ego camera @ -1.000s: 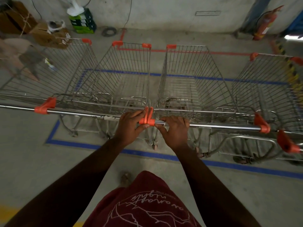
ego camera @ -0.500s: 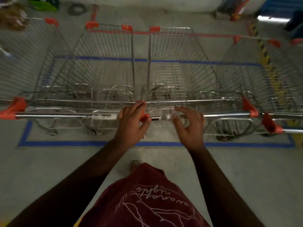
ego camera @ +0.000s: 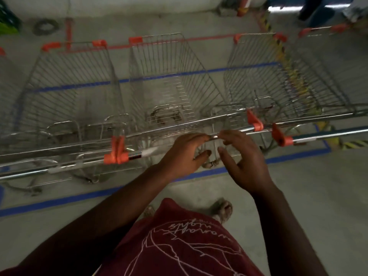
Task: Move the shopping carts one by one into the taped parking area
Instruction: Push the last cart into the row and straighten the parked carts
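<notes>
Several wire shopping carts stand side by side inside a blue tape rectangle [ego camera: 79,196] on the concrete floor. The middle cart [ego camera: 169,80] has a chrome handle bar [ego camera: 159,149] with orange end pieces. My left hand [ego camera: 183,156] curls over that bar, fingers on top and thumb below. Just to its right, my right hand [ego camera: 245,162] has its fingers spread, with the fingertips at the bar and no grip on it. A cart on the left [ego camera: 75,86] and one on the right [ego camera: 258,76] flank the middle one closely.
A red tape line [ego camera: 209,39] runs behind the carts. At the back wall stand a fire extinguisher [ego camera: 243,5], a cable coil [ego camera: 45,26] and a green crate [ego camera: 8,22]. A yellow-black hazard strip [ego camera: 265,22] runs along the right. My foot [ego camera: 221,210] is behind the blue line.
Both hands have shifted right, from the orange joint between two carts onto the middle cart's bar. The right hand, shut a second ago, has stayed open since.
</notes>
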Demonstrator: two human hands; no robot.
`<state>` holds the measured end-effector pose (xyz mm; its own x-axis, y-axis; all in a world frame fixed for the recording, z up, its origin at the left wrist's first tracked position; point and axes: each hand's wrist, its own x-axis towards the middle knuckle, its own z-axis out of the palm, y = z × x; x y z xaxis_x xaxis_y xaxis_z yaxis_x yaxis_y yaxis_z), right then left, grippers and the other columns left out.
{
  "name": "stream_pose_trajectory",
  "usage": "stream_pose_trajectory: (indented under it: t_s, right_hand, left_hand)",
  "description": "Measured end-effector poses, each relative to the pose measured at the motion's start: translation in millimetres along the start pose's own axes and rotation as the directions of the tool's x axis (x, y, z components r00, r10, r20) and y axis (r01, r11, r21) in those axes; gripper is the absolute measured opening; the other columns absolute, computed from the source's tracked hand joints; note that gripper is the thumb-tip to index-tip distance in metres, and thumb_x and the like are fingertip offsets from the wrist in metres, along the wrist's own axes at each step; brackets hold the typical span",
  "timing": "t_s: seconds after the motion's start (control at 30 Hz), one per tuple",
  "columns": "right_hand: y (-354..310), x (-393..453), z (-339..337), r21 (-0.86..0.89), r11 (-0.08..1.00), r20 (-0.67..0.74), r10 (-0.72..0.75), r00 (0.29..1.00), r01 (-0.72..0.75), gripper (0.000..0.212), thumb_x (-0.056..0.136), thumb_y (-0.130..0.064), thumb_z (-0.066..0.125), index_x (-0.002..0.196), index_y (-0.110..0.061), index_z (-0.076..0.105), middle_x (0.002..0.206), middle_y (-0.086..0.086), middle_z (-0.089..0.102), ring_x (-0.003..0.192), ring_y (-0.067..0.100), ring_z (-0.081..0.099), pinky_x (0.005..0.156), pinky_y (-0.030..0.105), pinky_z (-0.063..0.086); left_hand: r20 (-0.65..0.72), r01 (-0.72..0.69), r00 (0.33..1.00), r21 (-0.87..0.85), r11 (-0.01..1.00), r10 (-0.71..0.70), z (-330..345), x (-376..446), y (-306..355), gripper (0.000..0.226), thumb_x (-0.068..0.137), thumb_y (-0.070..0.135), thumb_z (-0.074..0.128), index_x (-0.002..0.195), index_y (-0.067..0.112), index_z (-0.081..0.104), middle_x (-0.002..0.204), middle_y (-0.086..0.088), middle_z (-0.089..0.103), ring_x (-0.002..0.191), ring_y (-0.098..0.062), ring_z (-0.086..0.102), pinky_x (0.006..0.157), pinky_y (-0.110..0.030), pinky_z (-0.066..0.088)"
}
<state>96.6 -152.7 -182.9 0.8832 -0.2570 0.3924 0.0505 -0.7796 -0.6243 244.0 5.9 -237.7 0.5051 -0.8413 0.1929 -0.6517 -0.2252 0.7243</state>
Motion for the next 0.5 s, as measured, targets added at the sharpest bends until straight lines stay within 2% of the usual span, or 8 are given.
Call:
stream_pose_trajectory:
  t_s: [0.07,0.13,0.2,0.27,0.33,0.4,0.5]
  right_hand:
    - [27.4,-8.4,-32.2,0.013,1.0,0.018,0.013,1.0,-0.013,0.031,0.1,-0.017,0.069,0.13,-0.012,0.068,0.133,-0.002,0.066,0.127,0.011,0.06,0.111,0.035,0.046]
    - [65.2,-15.5,-64.1,0.012,0.999,-0.049,0.039,0.998,-0.038,0.03,0.099,-0.018,0.068,0.127,-0.009,0.07,0.13,-0.001,0.068,0.128,0.013,0.061,0.115,0.049,0.043]
    - [109.2,-21.4,-98.1,0.018,0.996,-0.137,0.084,0.987,-0.082,0.031,0.098,-0.018,0.068,0.127,-0.008,0.07,0.129,-0.002,0.069,0.124,0.014,0.063,0.108,0.049,0.047]
    - [148.3,-25.6,-129.5,0.001,0.991,-0.169,0.133,0.977,-0.135,0.035,0.098,-0.023,0.069,0.131,-0.011,0.069,0.129,-0.005,0.066,0.12,0.015,0.062,0.102,0.044,0.05]
    - [181.2,-27.0,-150.0,-0.049,0.981,-0.137,0.181,0.974,-0.189,0.046,0.096,-0.037,0.067,0.136,-0.013,0.066,0.132,-0.006,0.063,0.122,0.016,0.059,0.104,0.041,0.047]
    - [206.5,-22.0,-160.6,-0.101,0.982,-0.059,0.155,0.986,-0.16,0.048,0.096,-0.044,0.064,0.135,-0.015,0.066,0.134,-0.001,0.067,0.123,0.021,0.061,0.106,0.049,0.046]
    - [232.6,-16.1,-165.7,-0.135,0.986,0.012,0.103,0.995,-0.1,0.042,0.099,-0.045,0.062,0.132,-0.02,0.068,0.134,-0.003,0.069,0.125,0.022,0.063,0.105,0.061,0.042]
  left_hand:
    - [-0.012,0.003,1.0,0.0,1.0,-0.003,23.4,27.8,19.6,0.043,0.094,0.03,0.068,0.135,0.016,0.065,0.131,0.0,0.068,0.12,-0.017,0.064,0.101,-0.039,0.05]
    - [-0.031,0.022,0.999,0.001,1.0,-0.022,47.4,56.5,42.8,0.044,0.093,0.027,0.07,0.135,0.016,0.064,0.133,-0.001,0.067,0.122,-0.017,0.062,0.104,-0.037,0.049]
    - [-0.027,0.037,0.999,-0.011,0.999,-0.037,73.8,84.9,64.0,0.045,0.091,0.023,0.072,0.135,0.016,0.063,0.134,-0.002,0.066,0.123,-0.017,0.061,0.105,-0.034,0.047]
    - [-0.02,0.056,0.998,-0.014,0.998,-0.056,97.6,108.5,79.4,0.045,0.091,0.027,0.07,0.134,0.016,0.064,0.134,-0.003,0.066,0.123,-0.019,0.062,0.105,-0.035,0.048]
    - [-0.069,0.106,0.992,0.05,0.993,-0.102,118.8,125.1,86.7,0.045,0.089,0.035,0.069,0.13,0.015,0.065,0.128,-0.003,0.07,0.116,-0.022,0.066,0.1,-0.04,0.051]
    - [-0.161,0.198,0.971,0.139,0.97,-0.175,133.0,137.2,88.9,0.044,0.088,0.037,0.07,0.126,0.015,0.066,0.12,-0.002,0.072,0.106,-0.025,0.069,0.093,-0.039,0.054]
    - [-0.231,0.297,0.939,0.159,0.942,-0.257,142.3,145.0,88.8,0.047,0.092,0.039,0.07,0.132,0.015,0.064,0.121,-0.001,0.071,0.107,-0.023,0.068,0.092,-0.038,0.054]
